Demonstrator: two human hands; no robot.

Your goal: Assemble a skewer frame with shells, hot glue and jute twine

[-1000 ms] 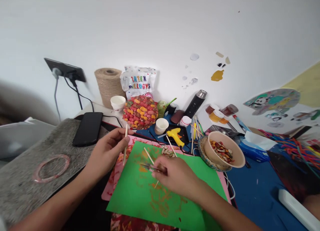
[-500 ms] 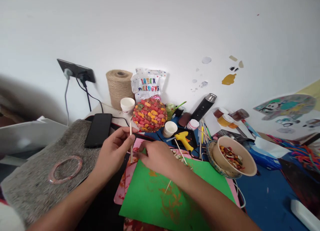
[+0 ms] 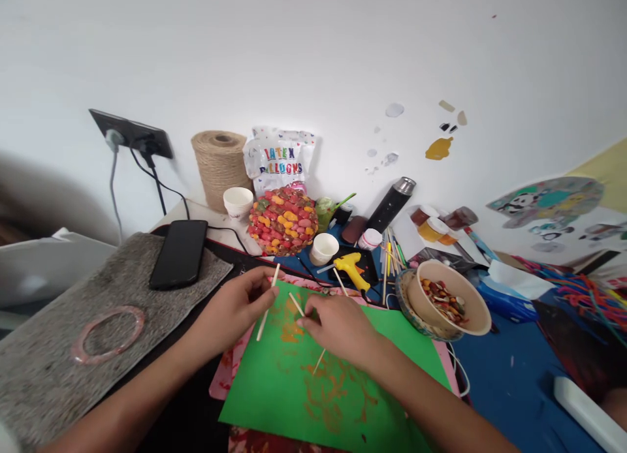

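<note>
My left hand (image 3: 242, 309) pinches a thin pale wooden stick (image 3: 268, 303), tilted above the left part of a green sheet (image 3: 264, 388) smeared with orange-brown paint. Over the middle of the sheet, my right hand (image 3: 340, 322) grips another wooden stick, its short end (image 3: 296, 303) sticking out to the left past the fingertips. The rest of that stick is hidden by the hand. A thin stick end (image 3: 319, 361) shows below my right hand, against the sheet. Beyond the hand is a further pale stick (image 3: 339, 280). Pink, red-stained material (image 3: 220, 381) lies under the sheet.
A ball covered in red and orange pieces (image 3: 283, 221) stands behind the hands, near a paper cup (image 3: 324, 249) and a yellow glue gun (image 3: 353, 270). On the right is a bowl of colored pieces (image 3: 482, 312). A phone (image 3: 179, 254) lies on the grey cloth (image 3: 53, 335) at left.
My right hand has moved from the sheet's upper left edge to over its middle, where a stick end now shows in its fingers. The left hand's stick now tilts over the sheet.
</note>
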